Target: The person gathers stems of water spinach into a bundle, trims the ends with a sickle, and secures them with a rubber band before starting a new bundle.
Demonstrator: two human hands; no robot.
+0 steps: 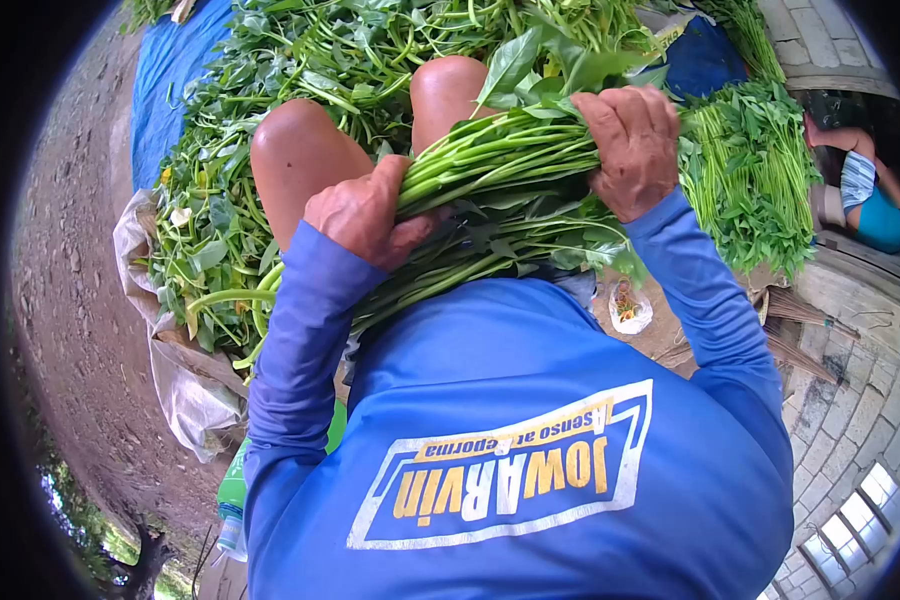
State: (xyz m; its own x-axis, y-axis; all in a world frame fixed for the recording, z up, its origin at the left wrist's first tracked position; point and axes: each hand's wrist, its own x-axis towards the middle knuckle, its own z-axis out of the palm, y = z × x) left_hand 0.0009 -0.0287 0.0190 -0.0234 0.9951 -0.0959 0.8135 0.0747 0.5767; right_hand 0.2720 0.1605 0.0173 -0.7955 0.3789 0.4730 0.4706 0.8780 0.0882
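Observation:
A thick bunch of water spinach (500, 155), with long green stems and leaves, lies across both hands above my lap. My left hand (362, 215) is wrapped round the stem ends, thumb on top. At the leafy end, my right hand (634, 150) closes over the stems, knuckles up; its fingertips are hidden behind them. More loose stems (490, 255) rest on my lap just below the held bunch. Beyond my bare knees spreads a large heap of the same greens (310, 60).
Tidy bundles of greens (750, 170) lie to the right, with another person (878, 205) beyond. A blue tarp (173, 85) and a pale sack (185, 390) edge the left. Near my right arm are a small plastic bag (628, 308) and a stick broom (805, 310). A green bottle (232, 500) stands at my left.

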